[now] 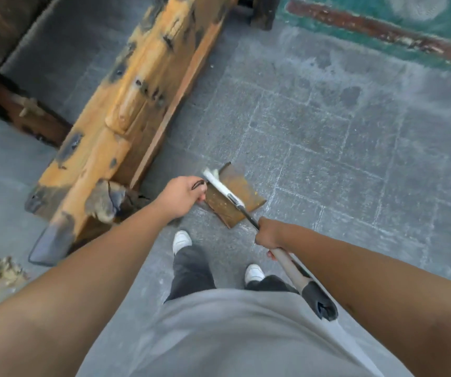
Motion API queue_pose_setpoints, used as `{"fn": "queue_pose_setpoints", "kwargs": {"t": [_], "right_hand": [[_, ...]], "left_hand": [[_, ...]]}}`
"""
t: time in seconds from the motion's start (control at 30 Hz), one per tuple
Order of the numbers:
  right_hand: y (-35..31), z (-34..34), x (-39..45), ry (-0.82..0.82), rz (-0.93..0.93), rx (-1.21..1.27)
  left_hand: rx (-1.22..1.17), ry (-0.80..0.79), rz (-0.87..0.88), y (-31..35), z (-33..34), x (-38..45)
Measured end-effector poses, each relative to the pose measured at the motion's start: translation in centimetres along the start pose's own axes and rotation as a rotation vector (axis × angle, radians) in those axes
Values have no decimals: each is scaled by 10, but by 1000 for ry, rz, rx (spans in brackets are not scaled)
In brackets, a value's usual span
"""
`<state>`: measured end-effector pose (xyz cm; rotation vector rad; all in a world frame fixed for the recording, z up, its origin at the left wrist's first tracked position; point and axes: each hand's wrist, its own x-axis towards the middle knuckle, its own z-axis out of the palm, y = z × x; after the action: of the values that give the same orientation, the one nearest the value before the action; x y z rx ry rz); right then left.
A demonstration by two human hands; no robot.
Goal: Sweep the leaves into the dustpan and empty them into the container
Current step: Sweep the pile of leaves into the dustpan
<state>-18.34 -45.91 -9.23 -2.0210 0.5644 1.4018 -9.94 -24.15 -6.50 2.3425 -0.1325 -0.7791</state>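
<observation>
Leaves (3, 273) lie well left of the right hand (269, 236) clenching the broom handle (291, 268); left hand (182, 195) pinches the rusty dustpan (233, 198), best carried closer first.

You have two hands in view: your left hand (182, 193) at centre frame and your right hand (269, 235) just right of it. Below them you can count two white shoes, one (181, 240) at lower centre and one (254, 273) to its right. There is one rusty dustpan (235, 195) on the floor at centre, and one long handle (291, 268) running from it towards the lower right. One pile of leaves (2, 273) lies at the left edge. One long wooden bench (126, 104) crosses the upper left. One rusty bar (379, 31) crosses the upper right.
</observation>
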Motion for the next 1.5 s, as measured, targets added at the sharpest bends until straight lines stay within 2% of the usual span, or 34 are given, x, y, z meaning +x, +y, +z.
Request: {"fn": "queue_pose_setpoints", "kwargs": {"t": [0.27, 0.5, 0.77, 0.9, 1.03, 1.3, 1.4, 1.5], "right_hand": [[16, 43, -34, -102, -36, -396], [3, 123, -64, -147, -125, -728], [-45, 271, -102, -215, -220, -1136], [-81, 358, -129, -222, -312, -1413], [-116, 444, -167, -203, -405, -1585], [-200, 543, -186, -103, -570, -1529], [-261, 572, -175, -96, -603, -1486], [-326, 594, -149, -147, -556, -1286]], "left_hand": [[-241, 164, -209, -26, 44, -94], [-332, 225, -317, -93, 72, -210], [-590, 463, -460, -207, 77, -362], [-696, 597, -534, -267, 76, -450], [-800, 722, -597, -321, 66, -528], [-922, 911, -734, -408, 42, -614], [-901, 953, -804, -462, 16, -626], [-905, 996, -867, -515, -14, -628]]}}
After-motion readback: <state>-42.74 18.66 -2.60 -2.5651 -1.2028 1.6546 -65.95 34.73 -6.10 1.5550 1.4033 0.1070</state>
